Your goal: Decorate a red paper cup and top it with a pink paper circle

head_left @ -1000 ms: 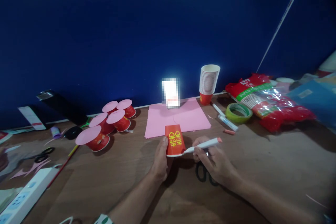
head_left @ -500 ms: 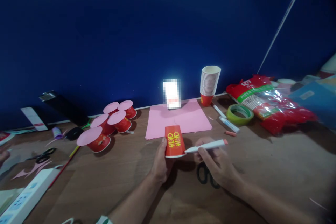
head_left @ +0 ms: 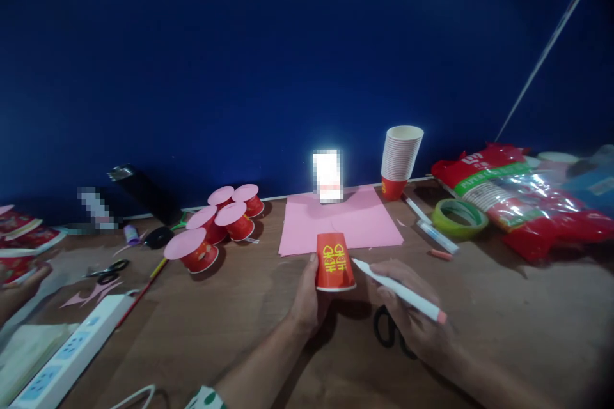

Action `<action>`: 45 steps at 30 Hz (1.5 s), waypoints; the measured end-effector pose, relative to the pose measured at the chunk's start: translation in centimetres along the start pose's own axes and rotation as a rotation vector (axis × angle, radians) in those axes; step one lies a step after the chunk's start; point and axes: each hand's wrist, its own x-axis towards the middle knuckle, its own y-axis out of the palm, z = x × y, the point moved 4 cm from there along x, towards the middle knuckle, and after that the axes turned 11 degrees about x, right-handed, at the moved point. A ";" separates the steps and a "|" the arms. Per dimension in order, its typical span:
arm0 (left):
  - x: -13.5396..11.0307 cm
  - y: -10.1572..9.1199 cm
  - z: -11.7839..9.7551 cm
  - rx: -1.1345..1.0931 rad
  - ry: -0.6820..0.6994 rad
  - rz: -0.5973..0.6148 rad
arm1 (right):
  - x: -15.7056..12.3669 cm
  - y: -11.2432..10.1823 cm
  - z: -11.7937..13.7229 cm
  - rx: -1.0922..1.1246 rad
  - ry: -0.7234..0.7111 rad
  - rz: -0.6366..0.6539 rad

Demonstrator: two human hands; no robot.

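Note:
Upside down in my left hand point(head_left: 306, 300) is a red paper cup point(head_left: 334, 262) with yellow characters, its white rim facing down. My fingers wrap its left side and are partly hidden behind it. My right hand point(head_left: 415, 310) grips a white marker point(head_left: 405, 294) with a red back end. The marker's tip points at the cup's right side, just apart from it. Black-handled scissors point(head_left: 385, 326) lie under my right hand, partly covered. Behind the cup, a stack of pink paper point(head_left: 300, 223) rests on the table.
Red cups topped with pink discs point(head_left: 185, 249) stand at left. A power strip point(head_left: 71, 351), other scissors point(head_left: 112, 271) and a co-worker's hand point(head_left: 29, 287) are farther left. Stacked cups point(head_left: 401, 153), green tape point(head_left: 459, 220), another marker point(head_left: 439, 236) and a red cup bag point(head_left: 522, 198) lie right.
The marker tip has moved from the cup's lower right edge up along its side and slightly away, and its back end has dropped. My view has turned left, showing more cups there.

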 end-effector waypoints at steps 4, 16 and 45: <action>0.0 0.1 0.1 -0.004 -0.042 -0.007 | -0.2 0.2 0.5 -0.038 -0.061 0.046; -0.2 -0.1 0.1 0.064 -0.049 -0.064 | 0.2 0.8 1.5 -0.122 -0.033 0.083; -0.1 0.2 -0.3 0.122 0.089 -0.101 | -0.2 0.8 1.3 -0.093 -0.122 0.155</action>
